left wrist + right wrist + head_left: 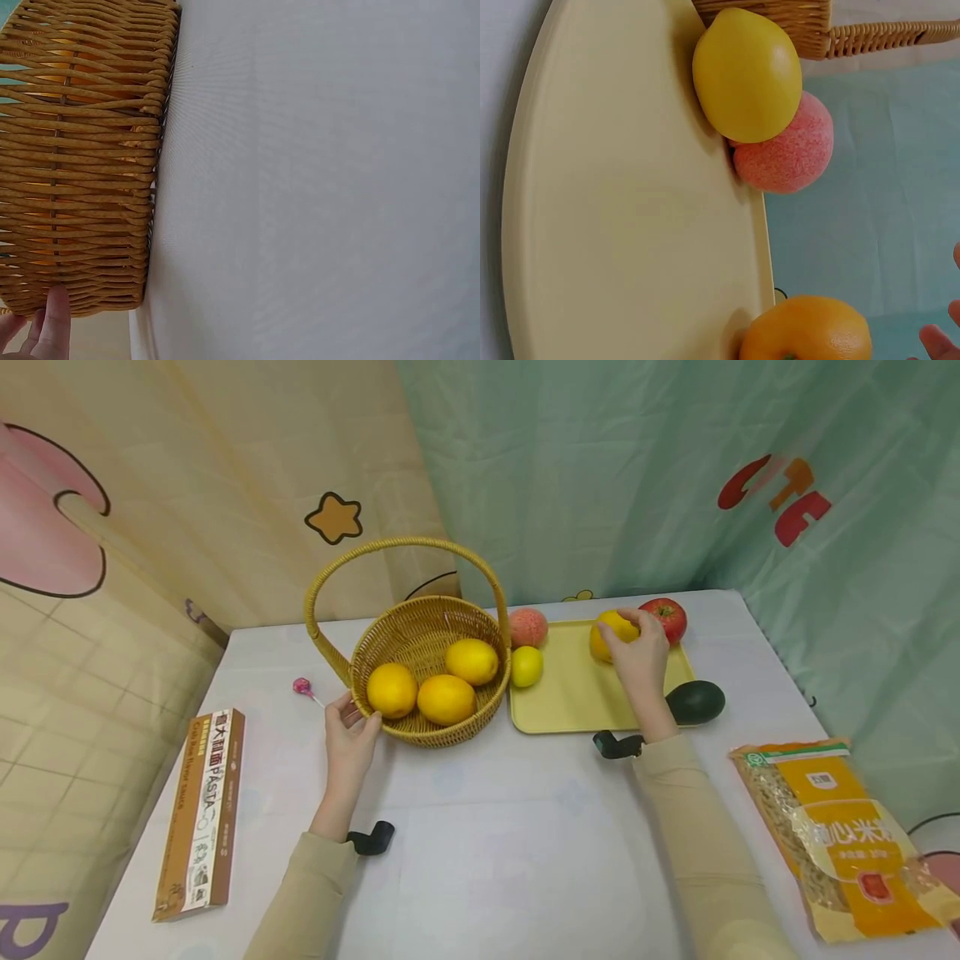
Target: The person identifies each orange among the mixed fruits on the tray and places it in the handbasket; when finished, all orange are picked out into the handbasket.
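Observation:
My left hand [351, 743] grips the near left rim of the wicker basket [442, 739], thumb over the rim and fingers against the woven side. In the left wrist view, fingertips [56, 315] press on the wicker weave [82, 187]. Three yellow-orange fruits [447, 700] lie in the basket. My right hand [641, 660] hovers over an orange [600, 646] at the far edge of the pale yellow tray [573, 693]. Its thumb and fingers are spread, and in the right wrist view the fingers [937, 341] are apart from the orange [806, 334].
On the tray's left sit a lemon [527, 667] and a peach [528, 627]; on its right, a red apple [667, 620] and a dark green avocado [697, 702]. A lollipop [302, 686] and pasta box [201, 810] lie left, a yellow food bag [840, 835] right. Curtains hang behind.

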A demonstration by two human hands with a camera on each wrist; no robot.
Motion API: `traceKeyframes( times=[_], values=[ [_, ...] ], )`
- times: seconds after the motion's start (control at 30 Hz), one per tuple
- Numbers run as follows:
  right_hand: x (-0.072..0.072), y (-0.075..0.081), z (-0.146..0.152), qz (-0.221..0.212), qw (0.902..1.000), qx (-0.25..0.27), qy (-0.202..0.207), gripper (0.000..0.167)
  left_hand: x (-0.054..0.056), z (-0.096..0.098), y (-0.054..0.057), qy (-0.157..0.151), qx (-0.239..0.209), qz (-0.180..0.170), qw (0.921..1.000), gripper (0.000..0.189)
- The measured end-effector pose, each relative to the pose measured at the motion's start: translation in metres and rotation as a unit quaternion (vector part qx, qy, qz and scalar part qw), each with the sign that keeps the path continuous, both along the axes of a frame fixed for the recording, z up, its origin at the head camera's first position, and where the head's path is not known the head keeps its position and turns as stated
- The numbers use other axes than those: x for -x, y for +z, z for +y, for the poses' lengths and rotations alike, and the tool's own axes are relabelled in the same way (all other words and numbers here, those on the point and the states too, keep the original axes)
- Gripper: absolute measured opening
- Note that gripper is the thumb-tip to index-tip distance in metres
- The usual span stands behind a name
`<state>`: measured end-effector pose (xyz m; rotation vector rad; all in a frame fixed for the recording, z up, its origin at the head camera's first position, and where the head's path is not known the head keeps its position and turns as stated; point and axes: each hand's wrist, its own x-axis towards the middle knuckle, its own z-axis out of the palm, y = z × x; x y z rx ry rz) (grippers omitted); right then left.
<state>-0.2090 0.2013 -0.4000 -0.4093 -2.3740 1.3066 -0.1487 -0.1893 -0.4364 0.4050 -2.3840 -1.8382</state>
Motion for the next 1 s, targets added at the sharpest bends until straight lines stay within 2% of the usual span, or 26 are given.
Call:
traceKeyframes(
  times=[0.43,0.8,1.0],
  values=[
    [0.015,-0.008,0.004,-0.06,0.9968,0.027,-0.046,0.064,0.001,-0.002,-0.004,0.003,-0.01,-0.004,0.9999,0.063],
    [0.022,-0.017,0.007,-0.127,0.9895,0.042,-0.054,0.074,0.001,-0.002,-0.004,-0.005,-0.012,-0.005,0.9999,0.064],
    [0.025,-0.024,0.007,-0.146,0.9866,0.047,-0.055,0.077,0.001,-0.002,-0.002,-0.007,-0.007,-0.007,0.9999,0.065]
  ],
)
